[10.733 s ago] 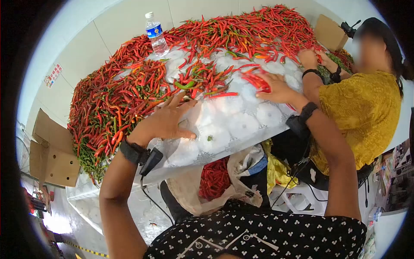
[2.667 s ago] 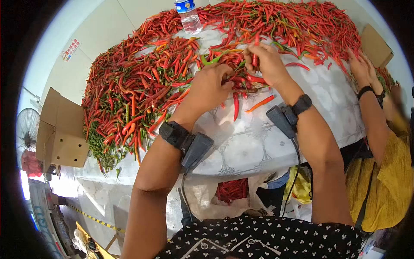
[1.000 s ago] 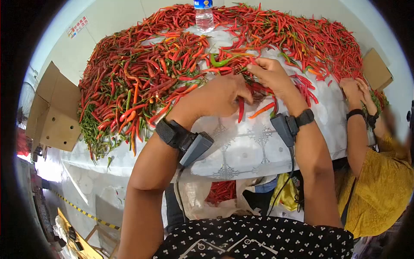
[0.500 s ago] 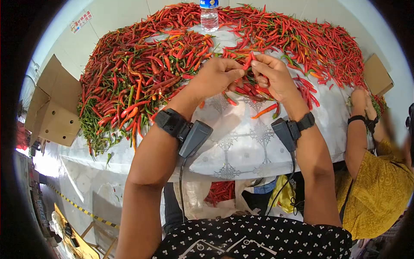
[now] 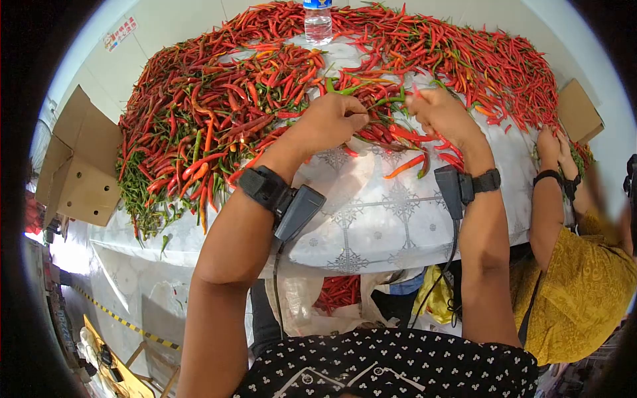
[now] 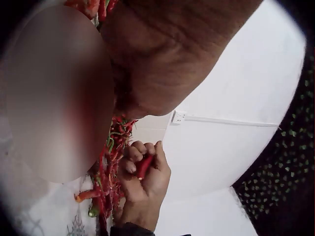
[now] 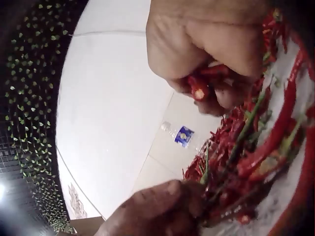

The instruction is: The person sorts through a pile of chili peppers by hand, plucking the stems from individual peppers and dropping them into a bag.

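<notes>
Above the near edge of a spread of red chillies (image 5: 405, 134), my left hand (image 5: 328, 123) has its fingers bent toward the thumb; whether anything is between them is hidden. My right hand (image 5: 448, 119), apart from it on the right, curls round red chillies. In the right wrist view a red chilli's blunt end (image 7: 199, 93) pokes out of the right hand (image 7: 206, 49), with the left hand (image 7: 152, 209) below near green stems. The left wrist view shows a red chilli (image 6: 144, 166) across the right palm (image 6: 150, 184). A green chilli (image 5: 345, 89) lies between the hands.
Large chilli heaps (image 5: 219, 99) cover the back and left of the table (image 5: 371, 232). A water bottle (image 5: 318, 26) stands at the back. Cardboard boxes (image 5: 86, 179) flank both sides. Another person's hands (image 5: 554, 149) are at the right. Below the edge lie red chillies (image 5: 338, 292) in a bag.
The hands, close together at a red chilli half a second ago, have drawn apart. My right hand has moved right; my left has shifted slightly left. The other person's hands show a little higher.
</notes>
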The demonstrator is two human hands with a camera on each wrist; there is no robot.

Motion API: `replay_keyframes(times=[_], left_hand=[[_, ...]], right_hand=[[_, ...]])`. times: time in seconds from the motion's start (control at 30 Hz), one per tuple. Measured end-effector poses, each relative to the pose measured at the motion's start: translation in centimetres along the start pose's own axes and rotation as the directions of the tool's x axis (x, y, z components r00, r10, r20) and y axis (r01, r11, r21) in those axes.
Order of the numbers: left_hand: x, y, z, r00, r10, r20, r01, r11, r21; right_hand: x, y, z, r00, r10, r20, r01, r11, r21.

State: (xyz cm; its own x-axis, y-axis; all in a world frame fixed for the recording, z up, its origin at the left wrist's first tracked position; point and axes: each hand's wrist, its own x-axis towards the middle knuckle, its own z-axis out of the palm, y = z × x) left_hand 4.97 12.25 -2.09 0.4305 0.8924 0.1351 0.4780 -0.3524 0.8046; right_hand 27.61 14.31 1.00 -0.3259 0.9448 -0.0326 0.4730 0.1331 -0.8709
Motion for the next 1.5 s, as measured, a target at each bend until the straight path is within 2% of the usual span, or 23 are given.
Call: replay_keyframes(times=[0.03, 0.07, 0.13, 0.27, 0.37, 0.43, 0.5, 0.53, 0.57, 0.6, 0.63, 0.7, 0.73, 0.8, 0.87, 0.9, 0.93, 1.07, 1.17, 1.2, 1.27, 1.43, 1.5], left_hand=[[0.1, -0.3, 0.0, 1.0, -0.002, 0.003, 0.002, 1.0, -0.002], [0.3, -0.7, 0.1, 0.999, 0.029, -0.028, -0.028, 0.999, 0.038], [0.1, -0.7, 0.0, 0.996, 0.06, -0.058, -0.056, 0.996, 0.075], [-0.2, -0.1, -0.3, 0.989, 0.058, -0.134, -0.03, 0.98, 0.197], [0.0, -0.6, -0.6, 0.986, 0.062, -0.154, -0.028, 0.976, 0.216], [0.0, -0.7, -1.3, 0.985, 0.089, -0.148, -0.056, 0.975, 0.213], [-0.3, -0.5, -2.5, 0.999, 0.019, 0.036, -0.026, 0.981, 0.194], [-0.9, 0.6, -3.0, 0.999, 0.016, 0.033, -0.022, 0.98, 0.197], [-1.6, 1.8, -3.5, 0.986, -0.104, 0.13, 0.08, 0.981, 0.176], [-2.1, 2.7, -3.7, 0.949, -0.216, 0.228, 0.181, 0.97, 0.163], [-2.2, 2.8, -3.4, 0.95, -0.217, 0.225, 0.182, 0.969, 0.166], [-2.1, 2.7, -2.7, 0.96, -0.157, 0.23, 0.068, 0.932, 0.355], [-2.0, 2.1, -2.5, 0.961, -0.158, 0.227, 0.07, 0.933, 0.353], [-1.7, 1.0, -2.6, 0.971, -0.009, 0.239, -0.086, 0.919, 0.385], [-1.8, 0.8, -3.6, 0.982, 0.002, 0.188, -0.07, 0.933, 0.354], [-1.9, 0.9, -4.2, 0.99, 0.014, 0.143, -0.06, 0.945, 0.322], [-1.7, 0.2, -5.0, 0.988, 0.134, 0.08, -0.153, 0.925, 0.347], [-2.7, 0.3, -6.9, 0.992, 0.0, -0.122, 0.056, 0.892, 0.45], [-2.8, -0.3, -6.7, 0.972, 0.072, -0.225, 0.089, 0.768, 0.634], [-2.6, -0.6, -6.3, 0.971, 0.072, -0.228, 0.092, 0.768, 0.634], [-1.8, -1.2, -5.1, 0.933, 0.263, -0.245, -0.059, 0.784, 0.618], [-1.3, -1.4, -2.6, 0.935, 0.329, -0.132, -0.206, 0.807, 0.553], [-1.3, -1.3, -2.2, 0.955, 0.272, -0.12, -0.162, 0.815, 0.556]], right_hand=[[-0.2, -0.1, 0.0, 0.997, 0.049, 0.051, -0.031, 0.951, -0.309], [-0.2, 0.2, 0.1, 0.997, 0.052, 0.052, -0.034, 0.951, -0.308], [-0.4, 0.5, 0.4, 0.979, -0.116, 0.17, 0.183, 0.869, -0.459], [-0.8, -0.1, 1.0, 0.978, -0.063, 0.197, 0.149, 0.872, -0.465], [-0.3, 0.5, 0.9, 0.989, -0.142, 0.037, 0.14, 0.846, -0.514], [-0.2, 0.6, 0.5, 0.982, -0.183, -0.056, 0.143, 0.898, -0.416], [-0.2, 0.7, 0.5, 0.96, -0.273, -0.059, 0.228, 0.887, -0.401], [-0.1, 0.7, 0.6, 0.931, -0.358, -0.063, 0.309, 0.87, -0.384], [0.0, 0.7, 0.7, 0.93, -0.362, -0.062, 0.313, 0.87, -0.381], [0.0, 0.5, 0.9, 0.966, -0.259, -0.015, 0.241, 0.918, -0.316], [0.0, 0.4, 1.0, 0.987, -0.155, 0.039, 0.16, 0.953, -0.256], [0.0, 0.2, 1.2, 0.987, -0.155, 0.045, 0.162, 0.956, -0.245], [0.0, 0.2, 1.3, 0.987, -0.152, 0.053, 0.161, 0.959, -0.234], [0.0, 0.1, 1.7, 0.985, -0.169, 0.037, 0.173, 0.965, -0.196], [0.0, -0.3, 1.9, 0.982, -0.187, 0.028, 0.189, 0.97, -0.156], [-0.2, -0.6, 1.9, 0.984, -0.178, 0.021, 0.178, 0.957, -0.229], [-0.2, -0.8, 2.0, 0.985, -0.171, 0.01, 0.166, 0.939, -0.3], [-0.3, -0.6, 2.1, 0.985, -0.173, 0.008, 0.169, 0.947, -0.275], [0.5, 0.7, 2.1, 0.982, -0.189, 0.027, 0.185, 0.909, -0.374], [0.6, 1.0, 2.2, 0.983, -0.185, -0.011, 0.166, 0.906, -0.389], [0.8, 1.3, 2.4, 0.982, -0.183, -0.047, 0.148, 0.901, -0.407], [0.8, 1.0, 3.5, 0.914, -0.404, -0.045, 0.323, 0.788, -0.524], [0.3, 0.1, 3.7, 0.936, -0.352, 0.001, 0.309, 0.821, -0.48]])
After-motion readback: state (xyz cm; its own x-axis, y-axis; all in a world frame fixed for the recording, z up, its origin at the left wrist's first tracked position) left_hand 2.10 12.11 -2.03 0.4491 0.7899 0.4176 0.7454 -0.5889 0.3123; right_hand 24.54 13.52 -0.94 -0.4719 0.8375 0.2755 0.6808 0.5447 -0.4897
